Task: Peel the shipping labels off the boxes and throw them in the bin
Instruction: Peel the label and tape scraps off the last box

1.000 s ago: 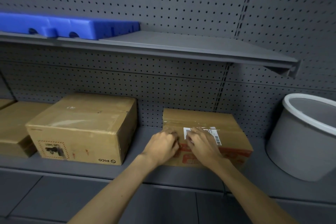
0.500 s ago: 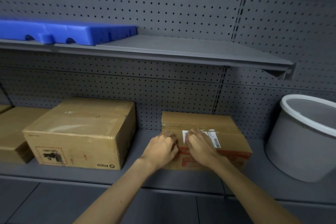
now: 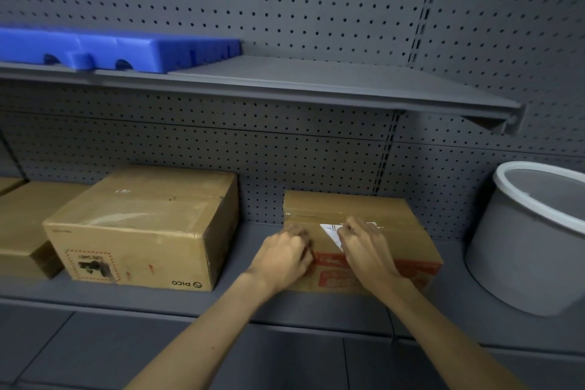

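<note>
**Both hands on the labelled box, lower shelf**

A small cardboard box [image 3: 357,231] sits on the lower shelf [image 3: 240,304] of a grey pegboard rack, roughly in the middle of the view. On its top face is a white shipping label [image 3: 330,231], of which only a triangular piece shows between the two hands; the rest lies under the right hand's fingers.

The left hand [image 3: 285,255] rests at the box's near left top edge, its fingers curled in against the cardboard just to the left of the label. Whether they pinch anything cannot be told. The right hand [image 3: 364,247] lies over the label itself, fingers bent and bunched on the white paper at its right part, as if pinching it; the grip point is hidden beneath the knuckles. Both forearms reach in from the bottom of the view.

The grey bin [image 3: 531,241] with a white rim stands on the same shelf to the right of the box, apart from it and from the right hand.

To the left of the labelled box, with a gap between, stands a larger cardboard box [image 3: 142,228] printed "PICO" upside down on its front. Further left is another brown box [image 3: 22,231], cut by the frame edge. On the upper shelf [image 3: 316,85] lies a blue plastic slab [image 3: 120,49].
</note>
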`<state>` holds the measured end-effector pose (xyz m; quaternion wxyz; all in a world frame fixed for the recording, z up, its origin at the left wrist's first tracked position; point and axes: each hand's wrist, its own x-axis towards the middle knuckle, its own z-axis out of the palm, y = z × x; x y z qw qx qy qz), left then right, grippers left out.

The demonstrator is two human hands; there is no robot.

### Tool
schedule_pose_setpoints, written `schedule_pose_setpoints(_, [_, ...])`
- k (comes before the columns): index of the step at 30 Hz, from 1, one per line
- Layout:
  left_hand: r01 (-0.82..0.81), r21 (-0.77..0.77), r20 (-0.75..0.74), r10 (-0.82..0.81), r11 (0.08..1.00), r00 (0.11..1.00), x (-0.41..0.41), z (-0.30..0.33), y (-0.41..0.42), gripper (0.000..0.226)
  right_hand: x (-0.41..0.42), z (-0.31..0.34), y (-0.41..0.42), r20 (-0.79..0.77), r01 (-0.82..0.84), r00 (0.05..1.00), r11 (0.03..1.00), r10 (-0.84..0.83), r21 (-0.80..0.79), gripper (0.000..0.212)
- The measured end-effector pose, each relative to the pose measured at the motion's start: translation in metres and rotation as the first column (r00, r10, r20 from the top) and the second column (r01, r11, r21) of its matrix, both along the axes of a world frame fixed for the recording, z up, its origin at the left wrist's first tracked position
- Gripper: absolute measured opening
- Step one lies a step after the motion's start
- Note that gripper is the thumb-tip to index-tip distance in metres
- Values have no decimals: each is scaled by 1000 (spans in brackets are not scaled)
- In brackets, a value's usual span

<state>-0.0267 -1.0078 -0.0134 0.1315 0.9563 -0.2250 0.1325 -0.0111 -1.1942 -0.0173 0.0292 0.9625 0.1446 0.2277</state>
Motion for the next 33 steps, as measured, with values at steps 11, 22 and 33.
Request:
schedule_pose_setpoints(11, [-13,33,-1,14,999,1000,3,-2,0,28,-3,-12,9,-80,-4,997,974,22,227,19])
schedule_pose_setpoints(22, [11,76,6,-11,997,1000,6,-16,1,32,7,2,0,-124,15,992,986,6,164,25])
schedule_pose_setpoints(33, [7,42,-11,-7,999,1000,15,-13,0,33,1,-10,3,-87,-63,993,984,79,167,11])
